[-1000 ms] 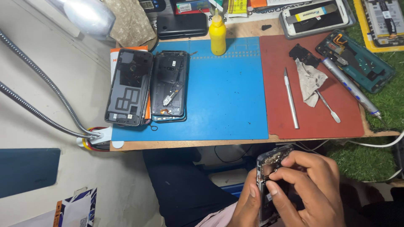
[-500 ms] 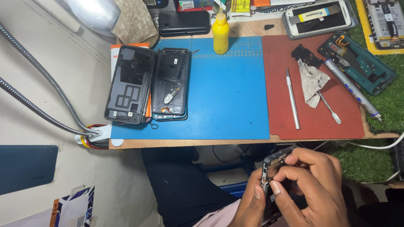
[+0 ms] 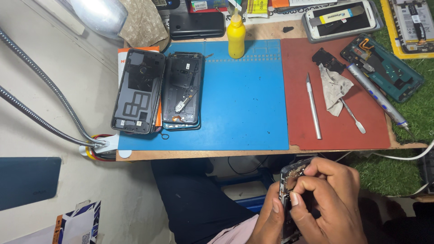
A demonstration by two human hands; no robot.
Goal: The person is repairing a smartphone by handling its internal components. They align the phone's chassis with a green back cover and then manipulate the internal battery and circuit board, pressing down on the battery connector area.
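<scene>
Below the table's front edge, both my hands hold an opened phone (image 3: 289, 180) edge-on over my lap. My left hand (image 3: 269, 221) grips its lower left side, thumb pressed on the frame. My right hand (image 3: 330, 199) wraps over its top and right side, fingers curled on the exposed inside. On the blue mat (image 3: 244, 104) lie a dark phone back cover (image 3: 138, 90) and an opened phone body (image 3: 182, 90) side by side.
A yellow squeeze bottle (image 3: 236, 36) stands at the mat's far edge. The red mat (image 3: 334, 126) carries a metal blade tool (image 3: 313, 106), a grey cloth (image 3: 334, 88), a spudger (image 3: 353, 116) and a pen-like screwdriver (image 3: 375, 99). More phones lie at the back and right. Lamp goosenecks (image 3: 49, 108) cross the left.
My hands have shifted slightly on the phone, the right fingers curling further over its top. The view has drifted a little; nothing on the table has moved.
</scene>
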